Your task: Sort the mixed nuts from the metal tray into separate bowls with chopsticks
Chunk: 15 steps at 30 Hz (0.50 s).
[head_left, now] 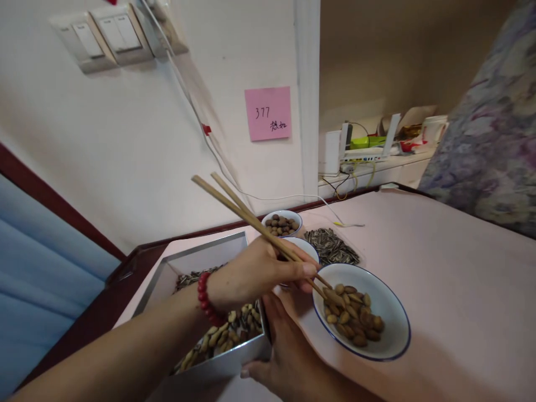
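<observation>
Left hand [259,268] fingers grip chopsticks [251,223] over pink table [439,268]; right hand [288,352] steadies tray [226,365]; white wall [146,156].

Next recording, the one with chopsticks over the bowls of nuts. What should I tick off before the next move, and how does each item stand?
1. Left hand grips the pair of wooden chopsticks: ok.
2. Chopstick tips are over the white blue-rimmed bowl of almonds: ok.
3. A nut is pinched between the tips: cannot tell, the tips are lost among the nuts.
4. Right hand holds the near corner of the rectangular silver metal tray of mixed nuts: ok.
5. Small white bowl of round brown nuts and heap of striped sunflower seeds lie clear of both hands: ok.
</observation>
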Each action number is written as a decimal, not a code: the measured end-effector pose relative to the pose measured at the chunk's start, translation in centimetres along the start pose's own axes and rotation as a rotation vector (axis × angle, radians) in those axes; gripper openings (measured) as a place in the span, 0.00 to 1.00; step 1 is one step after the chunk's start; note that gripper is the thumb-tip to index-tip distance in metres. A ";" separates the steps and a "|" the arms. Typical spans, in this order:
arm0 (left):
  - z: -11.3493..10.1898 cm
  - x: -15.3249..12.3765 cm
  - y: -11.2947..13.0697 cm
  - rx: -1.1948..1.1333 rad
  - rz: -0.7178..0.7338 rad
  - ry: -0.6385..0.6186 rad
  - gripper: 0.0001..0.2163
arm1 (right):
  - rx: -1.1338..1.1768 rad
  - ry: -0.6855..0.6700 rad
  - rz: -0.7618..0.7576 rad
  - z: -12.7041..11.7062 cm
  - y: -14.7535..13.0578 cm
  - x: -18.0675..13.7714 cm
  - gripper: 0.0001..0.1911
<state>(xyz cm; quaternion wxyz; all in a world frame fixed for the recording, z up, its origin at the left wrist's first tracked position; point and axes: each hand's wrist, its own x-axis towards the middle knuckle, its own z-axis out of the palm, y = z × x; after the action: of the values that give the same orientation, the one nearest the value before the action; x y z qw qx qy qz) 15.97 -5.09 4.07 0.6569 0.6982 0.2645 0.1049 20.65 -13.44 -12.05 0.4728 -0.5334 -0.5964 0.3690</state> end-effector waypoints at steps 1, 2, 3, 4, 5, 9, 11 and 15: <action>0.5 0.5 -0.4 -0.011 -0.006 -0.033 0.07 | 0.013 0.005 0.001 0.0 0.0 0.0 0.65; 0.7 0.8 -0.7 -0.021 -0.005 -0.058 0.07 | 0.024 0.007 0.004 0.0 0.0 0.0 0.64; 0.8 0.8 -0.8 -0.027 -0.001 -0.069 0.07 | 0.031 0.008 0.007 0.0 0.0 0.0 0.64; 0.6 0.7 -0.9 -0.029 0.006 -0.067 0.07 | 0.033 0.009 0.010 0.0 0.0 0.0 0.64; 0.3 0.3 -0.8 -0.026 0.017 -0.051 0.07 | 0.031 0.008 0.009 0.0 0.1 0.0 0.64; -2.4 -2.5 0.4 0.017 0.075 0.081 0.06 | -0.009 -0.008 0.002 0.1 0.4 -0.1 0.67; -4.2 -4.2 0.6 0.054 0.114 0.141 0.06 | -0.053 -0.016 0.033 0.3 0.7 -0.2 0.66; -7.7 -6.7 -0.6 0.156 0.046 0.273 0.05 | -0.109 -0.032 0.043 0.6 1.6 -0.2 0.64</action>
<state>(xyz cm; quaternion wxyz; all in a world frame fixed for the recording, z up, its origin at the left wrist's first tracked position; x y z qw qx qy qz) 6.42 -1.90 5.77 0.5558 0.7323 0.3428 0.1931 20.57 -13.38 -13.74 0.4253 -0.5652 -0.6116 0.3543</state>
